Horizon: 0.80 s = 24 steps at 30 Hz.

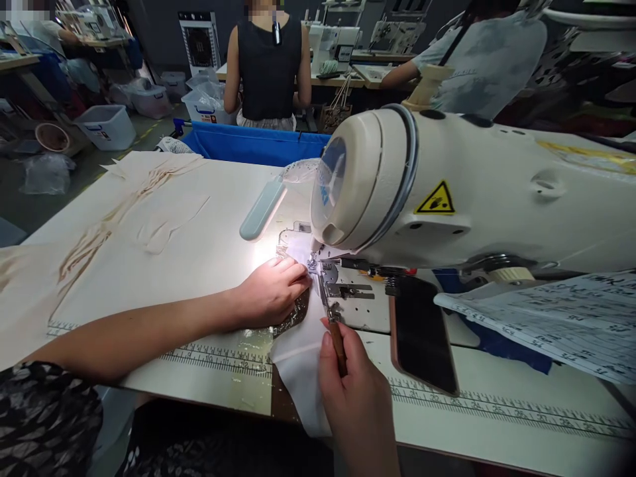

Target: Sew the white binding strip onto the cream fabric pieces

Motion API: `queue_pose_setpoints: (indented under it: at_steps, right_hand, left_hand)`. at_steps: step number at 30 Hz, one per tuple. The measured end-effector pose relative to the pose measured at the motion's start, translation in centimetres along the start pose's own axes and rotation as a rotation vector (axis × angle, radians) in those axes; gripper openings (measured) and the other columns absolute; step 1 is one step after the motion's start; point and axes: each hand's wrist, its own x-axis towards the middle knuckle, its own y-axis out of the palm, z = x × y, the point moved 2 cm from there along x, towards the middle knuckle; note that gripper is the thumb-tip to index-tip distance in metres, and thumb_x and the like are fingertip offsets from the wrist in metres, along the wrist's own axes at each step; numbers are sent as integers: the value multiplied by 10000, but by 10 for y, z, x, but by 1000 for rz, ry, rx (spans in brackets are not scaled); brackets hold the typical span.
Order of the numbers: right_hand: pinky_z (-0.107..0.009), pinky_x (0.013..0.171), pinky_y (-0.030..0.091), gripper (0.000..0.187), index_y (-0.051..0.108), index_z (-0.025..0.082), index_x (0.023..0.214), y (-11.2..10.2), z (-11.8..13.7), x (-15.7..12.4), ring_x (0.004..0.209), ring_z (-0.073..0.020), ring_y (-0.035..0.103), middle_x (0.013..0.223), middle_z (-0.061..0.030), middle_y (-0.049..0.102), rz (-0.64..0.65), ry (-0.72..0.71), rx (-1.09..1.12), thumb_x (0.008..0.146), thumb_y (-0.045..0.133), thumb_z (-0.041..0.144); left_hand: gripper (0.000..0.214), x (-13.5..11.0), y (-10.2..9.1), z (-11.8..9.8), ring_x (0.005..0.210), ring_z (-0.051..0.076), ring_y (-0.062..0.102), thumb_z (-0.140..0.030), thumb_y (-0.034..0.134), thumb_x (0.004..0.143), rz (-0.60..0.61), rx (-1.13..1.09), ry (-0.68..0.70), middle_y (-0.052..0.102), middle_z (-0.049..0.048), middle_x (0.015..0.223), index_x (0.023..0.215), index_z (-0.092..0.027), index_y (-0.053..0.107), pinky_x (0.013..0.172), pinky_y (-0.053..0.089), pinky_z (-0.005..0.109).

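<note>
A white sewing machine (462,179) reaches over the table from the right, its lamp lighting the needle area. White fabric (305,371) lies under the presser foot (312,264) and hangs over the table's front edge. Beside the foot, the closed fingers of my left hand (275,291) press and grip the fabric; their tips are partly hidden. My right hand (355,391) is wrapped round the wooden handle of an awl (338,348). Its metal shaft points up toward the presser foot, and where the tip touches is too small to tell.
A phone (424,334) and written papers (556,318) lie right of the needle plate. Printed rulers (213,358) run along the table's front. Beige fabric pieces (124,212) spread on the left. A blue cloth bin (253,142) stands behind; a co-worker (268,66) sits beyond.
</note>
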Motion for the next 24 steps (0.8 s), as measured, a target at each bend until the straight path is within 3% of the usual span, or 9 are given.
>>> queue_pose_setpoints:
  at_steps: [7, 16, 21, 24]
  right_hand:
    - [-268, 588, 598, 355, 662, 154, 1049, -4, -3, 3, 817, -229, 757, 990, -69, 774, -8, -35, -37, 958, 400, 376]
    - [-217, 782, 570, 302, 644, 187, 1142, -2, 16, -2, 947, -176, 731, 1074, -55, 756, -74, -87, 195, 977, 424, 314]
    - [-230, 795, 569, 292, 634, 223, 1167, -4, 31, 1, 925, -176, 730, 1054, -46, 753, -186, -195, 220, 973, 420, 262]
    - [-223, 739, 572, 311, 624, 239, 1172, -5, 38, -3, 881, -176, 734, 1022, -45, 753, -211, -280, 209, 957, 400, 221]
  left_hand:
    - [331, 1, 1, 1, 943, 251, 526, -171, 374, 896, 21, -7, -45, 608, 146, 1104, 1049, -116, 662, 796, 452, 394]
    - [214, 1, 0, -2, 874, 238, 549, -180, 494, 817, -98, -58, -39, 609, 123, 1010, 947, -131, 657, 758, 474, 372]
    - [127, 15, 4, -10, 824, 243, 534, -214, 525, 841, -47, 92, 43, 613, 111, 839, 794, -140, 617, 733, 460, 363]
    - [105, 24, 13, -13, 824, 250, 541, -138, 514, 826, -46, 123, 8, 609, 97, 793, 759, -155, 593, 717, 449, 360]
